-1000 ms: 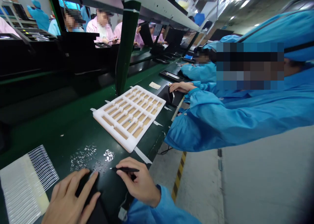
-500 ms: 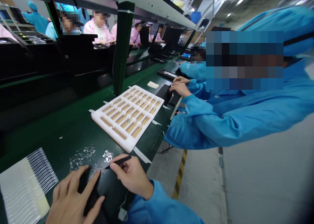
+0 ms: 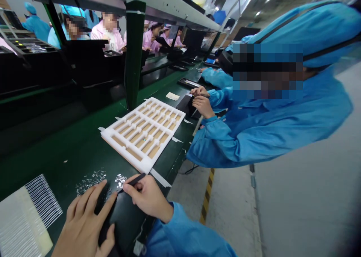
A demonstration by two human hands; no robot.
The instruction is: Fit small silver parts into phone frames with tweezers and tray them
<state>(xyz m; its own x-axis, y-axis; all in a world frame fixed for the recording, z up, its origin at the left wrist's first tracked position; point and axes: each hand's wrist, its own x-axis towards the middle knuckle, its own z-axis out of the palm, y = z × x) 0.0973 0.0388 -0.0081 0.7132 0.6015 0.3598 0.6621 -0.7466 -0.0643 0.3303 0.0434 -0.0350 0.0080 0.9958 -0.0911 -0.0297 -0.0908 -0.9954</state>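
Your right hand grips a thin black tool low down, pinched between thumb and fingers much as you would hold a pen. The tool's long axis runs on a slant, from upper right to lower left in your view. Its narrow tip points down and left, toward your left hand, and its blunt end rises past your knuckles toward the near corner of the white tray.

So the tool lies across your right fingers, its tip reaching out past them on the left. That tip is right at your left index fingertip; you cannot tell from here whether they touch.

Your left hand holds nothing that shows: its fingers are spread, palm down, over the table. Just beyond them lie scattered metal bits, and a tighter, shiny pile sits just beyond the tool's tip. Left of your left hand lies a pale sheet with white strips along its right side.
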